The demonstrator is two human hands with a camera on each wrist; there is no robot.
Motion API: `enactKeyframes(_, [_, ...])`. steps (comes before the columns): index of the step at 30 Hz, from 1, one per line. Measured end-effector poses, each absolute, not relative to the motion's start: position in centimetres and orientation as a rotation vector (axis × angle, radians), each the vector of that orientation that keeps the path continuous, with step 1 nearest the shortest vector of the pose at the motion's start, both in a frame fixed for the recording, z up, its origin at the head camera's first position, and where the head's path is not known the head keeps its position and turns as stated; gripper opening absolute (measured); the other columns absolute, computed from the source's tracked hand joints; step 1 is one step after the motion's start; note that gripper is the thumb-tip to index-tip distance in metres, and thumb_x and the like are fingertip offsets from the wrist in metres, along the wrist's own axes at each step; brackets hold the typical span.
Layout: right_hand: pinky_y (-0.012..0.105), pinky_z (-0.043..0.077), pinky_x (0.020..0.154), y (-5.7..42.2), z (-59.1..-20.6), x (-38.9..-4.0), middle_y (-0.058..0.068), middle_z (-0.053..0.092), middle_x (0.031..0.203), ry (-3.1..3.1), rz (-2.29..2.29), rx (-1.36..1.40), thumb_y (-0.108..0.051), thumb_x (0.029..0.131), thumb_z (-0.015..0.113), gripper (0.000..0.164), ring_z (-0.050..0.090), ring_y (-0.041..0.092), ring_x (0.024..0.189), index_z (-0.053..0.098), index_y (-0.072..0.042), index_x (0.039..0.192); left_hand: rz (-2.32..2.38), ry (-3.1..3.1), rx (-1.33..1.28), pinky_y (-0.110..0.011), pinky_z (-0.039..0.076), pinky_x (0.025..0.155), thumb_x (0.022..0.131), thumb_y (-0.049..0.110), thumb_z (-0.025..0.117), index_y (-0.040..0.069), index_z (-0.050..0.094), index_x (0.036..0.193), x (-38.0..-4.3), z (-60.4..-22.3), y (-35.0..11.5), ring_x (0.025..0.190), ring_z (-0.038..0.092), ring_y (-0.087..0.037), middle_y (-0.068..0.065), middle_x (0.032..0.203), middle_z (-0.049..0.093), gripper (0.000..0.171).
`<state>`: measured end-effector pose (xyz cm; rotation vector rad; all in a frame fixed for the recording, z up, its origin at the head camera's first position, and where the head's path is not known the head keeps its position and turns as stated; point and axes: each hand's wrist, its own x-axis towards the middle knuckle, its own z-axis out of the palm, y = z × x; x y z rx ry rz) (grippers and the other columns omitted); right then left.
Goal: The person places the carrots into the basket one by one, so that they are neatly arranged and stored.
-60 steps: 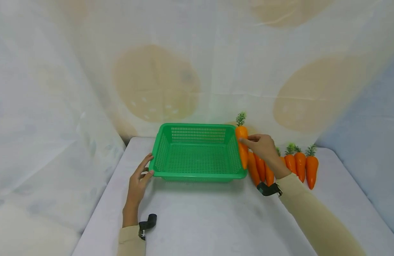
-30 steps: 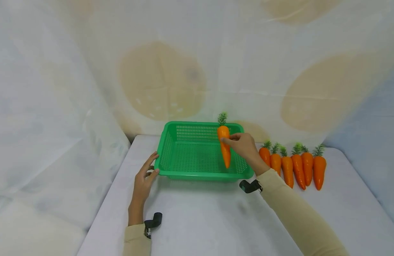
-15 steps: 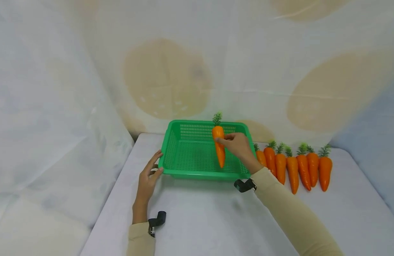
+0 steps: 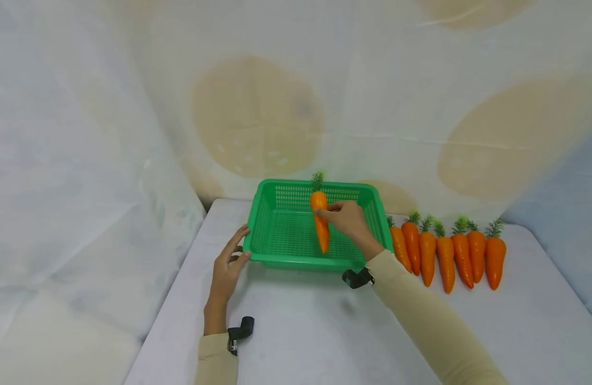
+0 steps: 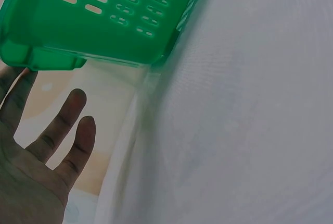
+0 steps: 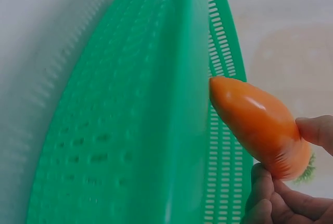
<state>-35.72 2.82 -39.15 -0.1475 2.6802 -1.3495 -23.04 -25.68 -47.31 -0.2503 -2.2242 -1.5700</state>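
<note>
My right hand [image 4: 348, 218] pinches an orange carrot [image 4: 320, 222] with a green leafy top between thumb and fingers. The carrot is held above the inside of a green plastic basket [image 4: 301, 263], tip towards me. In the right wrist view, the carrot [image 6: 260, 120] shows beyond the basket's rim, the thumb on one side and curled fingers on the other. At the basket's left front corner my left hand [image 4: 225, 272] touches the rim with its fingertips and thumb. In the left wrist view its fingers [image 5: 57, 125] are spread, two of them apart from the basket.
Several more carrots [image 4: 446, 262] lie in a row on the white table [image 4: 296, 331], right of the basket. Patterned cloth [image 4: 373, 96] hangs behind the table and at both sides. A small black camera sits on each wrist.
My right hand has carried the carrot leftwards, from the basket's right rim to above its inside. The left hand stays at the basket's corner. The whole head view has shifted slightly.
</note>
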Motion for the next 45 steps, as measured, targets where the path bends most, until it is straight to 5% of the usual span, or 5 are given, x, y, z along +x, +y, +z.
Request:
enactKeyframes(6, [0.046, 0.053, 0.088, 1.2, -39.6, -35.8, 0.014, 0.069, 0.117, 2.662, -1.362, -0.156, -0.046, 0.089, 0.073, 0.055, 0.063, 0.030, 0.108, 0.070, -0.001, 0.121, -1.584, -2.215, -0.233, -0.050, 0.045, 0.084, 0.101, 0.008, 0.056, 0.009, 0.048, 0.149, -24.0, -49.0, -26.1, 0.109, 0.055, -0.034, -0.004, 0.156, 0.041, 0.048])
enactKeyframes(13, [0.045, 0.053, 0.086, -0.5, -39.8, -35.8, 0.013, 0.070, 0.116, 2.640, -1.363, -0.139, -0.046, 0.088, 0.074, 0.054, 0.063, 0.029, 0.106, 0.071, -0.002, 0.119, -1.551, -2.229, -0.204, -0.037, 0.046, 0.083, 0.102, 0.015, 0.056, 0.019, 0.048, 0.150, -24.9, -50.7, -26.6, 0.108, 0.055, -0.024, 0.006, 0.156, 0.041, 0.048])
enactKeyframes(23, [0.043, 0.054, 0.083, -2.5, -40.9, -36.1, 0.012, 0.070, 0.113, 2.618, -1.355, -0.129, -0.045, 0.087, 0.075, 0.052, 0.064, 0.028, 0.103, 0.072, -0.001, 0.116, -1.581, -2.203, -0.250, -0.044, 0.046, 0.082, 0.100, 0.006, 0.056, 0.005, 0.049, 0.147, -23.3, -47.6, -25.7, 0.106, 0.056, -0.031, -0.011, 0.154, 0.043, 0.048])
enactKeyframes(36, [0.043, 0.055, 0.083, -4.6, -42.3, -36.5, 0.013, 0.070, 0.112, 2.604, -1.338, -0.073, -0.043, 0.086, 0.077, 0.054, 0.065, 0.029, 0.103, 0.071, 0.001, 0.117, -1.586, -2.204, -0.262, -0.042, 0.046, 0.082, 0.099, 0.005, 0.057, 0.005, 0.048, 0.148, -23.3, -47.6, -25.8, 0.106, 0.056, -0.034, -0.011, 0.155, 0.043, 0.049])
enactKeyframes(45, [0.034, 0.052, 0.066, -6.3, -43.1, -36.9, 0.011, 0.073, 0.090, 2.591, -1.350, -0.072, -0.040, 0.085, 0.078, 0.039, 0.060, 0.020, 0.076, 0.076, -0.001, 0.093, -1.568, -2.205, -0.276, -0.045, 0.047, 0.082, 0.099, 0.005, 0.057, 0.003, 0.048, 0.147, -23.2, -47.4, -25.9, 0.103, 0.056, -0.031, -0.013, 0.154, 0.043, 0.048])
